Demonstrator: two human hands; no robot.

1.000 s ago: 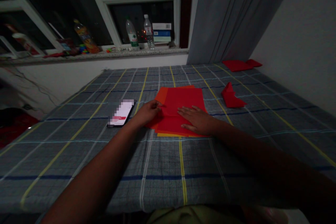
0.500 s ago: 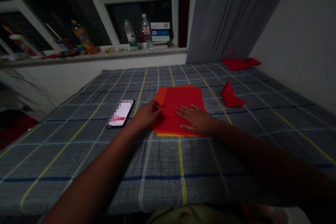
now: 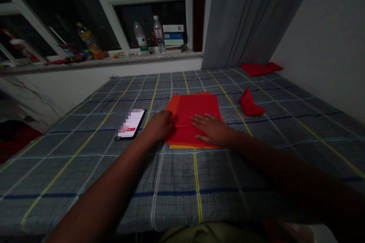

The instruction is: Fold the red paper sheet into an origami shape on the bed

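Observation:
A sheet of red paper (image 3: 196, 106) with a crosswise crease lies over orange paper (image 3: 172, 103) and a yellow-orange sheet (image 3: 185, 146) on the checked cloth. My right hand (image 3: 212, 129) rests flat on the red paper's right part, fingers stretched out and spread. At the left edge, my left hand (image 3: 162, 123) is closed, its fingers curled at the paper by the crease; the fingertips are partly hidden. A folded red paper piece (image 3: 251, 104) stands to the right of the stack.
A phone (image 3: 131, 124) with a lit screen lies left of the papers. More red paper (image 3: 256, 69) is by the far right wall. Along the windowsill (image 3: 122, 60) stand bottles (image 3: 142, 38), stacked boxes or books (image 3: 173, 37) and small items. A grey curtain (image 3: 245, 15) hangs behind.
My left hand's fingers have curled in more at the paper's left edge, and the thumb shows less. My right hand stays flat in nearly the same place.

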